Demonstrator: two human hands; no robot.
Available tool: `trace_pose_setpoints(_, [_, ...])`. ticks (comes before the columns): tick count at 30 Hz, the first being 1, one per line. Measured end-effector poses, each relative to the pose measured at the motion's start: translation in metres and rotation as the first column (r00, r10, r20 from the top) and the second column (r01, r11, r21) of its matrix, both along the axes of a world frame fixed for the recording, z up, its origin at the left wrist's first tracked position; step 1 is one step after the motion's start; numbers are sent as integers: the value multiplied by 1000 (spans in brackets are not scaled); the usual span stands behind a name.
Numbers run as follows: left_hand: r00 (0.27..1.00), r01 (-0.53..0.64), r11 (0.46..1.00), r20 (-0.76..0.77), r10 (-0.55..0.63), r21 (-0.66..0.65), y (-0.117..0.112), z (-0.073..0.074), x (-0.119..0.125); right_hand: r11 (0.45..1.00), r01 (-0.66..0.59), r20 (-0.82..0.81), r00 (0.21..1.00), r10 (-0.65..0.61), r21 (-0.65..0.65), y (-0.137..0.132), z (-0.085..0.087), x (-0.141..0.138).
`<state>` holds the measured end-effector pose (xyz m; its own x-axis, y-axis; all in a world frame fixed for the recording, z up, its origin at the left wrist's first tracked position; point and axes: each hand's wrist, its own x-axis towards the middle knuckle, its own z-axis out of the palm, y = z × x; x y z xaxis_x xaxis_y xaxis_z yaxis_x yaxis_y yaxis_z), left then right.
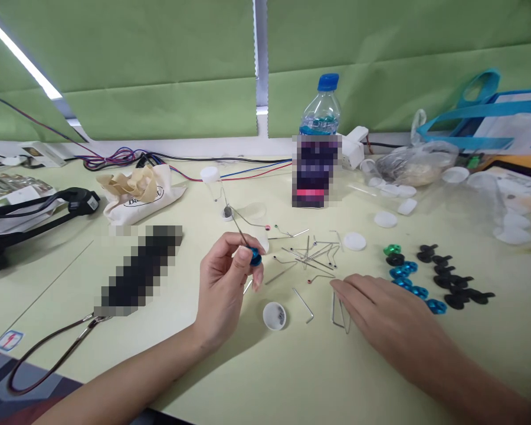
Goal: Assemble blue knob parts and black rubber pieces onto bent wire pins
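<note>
My left hand [228, 277] is closed, pinching a shiny blue metal knob-like part [255, 256] between thumb and fingers. A thin metal rod [238, 227] rises from that part toward the upper left. Over to the right, my right hand [383, 313] lies low on the table with its fingers stretched out. Its fingertips touch or hover just above some L-shaped hex keys [333, 310]; which, I cannot tell. Another hex key [304, 306] lies between the hands, near a small white cup [275, 316] with dark bits inside. Beyond them spreads a pile of bent thin metal rods [310, 257], some with small coloured ends.
Several blue parts [402, 284] and black knobbed parts [458, 282] stand in rows at right. A bottle [321, 112] and a pixelated phone [314, 177] stand behind. Plastic bags [418, 162], white lids [354, 241], a cloth pouch [144, 198] and a pixelated dark strapped object [137, 274] surround the work.
</note>
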<state>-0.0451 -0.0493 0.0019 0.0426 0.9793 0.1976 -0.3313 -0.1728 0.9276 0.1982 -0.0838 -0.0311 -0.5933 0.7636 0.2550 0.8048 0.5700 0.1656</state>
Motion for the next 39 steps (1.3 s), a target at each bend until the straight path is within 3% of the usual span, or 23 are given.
trace_pose_setpoints(8, [997, -75, 996, -28, 77, 49, -2, 0, 4, 992, -125, -119, 985, 123, -13, -5, 1, -8])
trace_pose_setpoints(13, [997, -76, 994, -7, 76, 76, 0, 0, 2, 991, -126, -135, 982, 131, 48, -6, 3, -8])
trace_pose_setpoints(21, [997, -66, 995, 35, 63, 76, -2, -1, 3, 992, -124, -108, 987, 122, -13, -4, 4, -8])
trace_pose_setpoints(39, [996, -9, 996, -85, 17, 92, -5, -12, 3, 993, -104, -95, 991, 98, -59, -5, -5, -3])
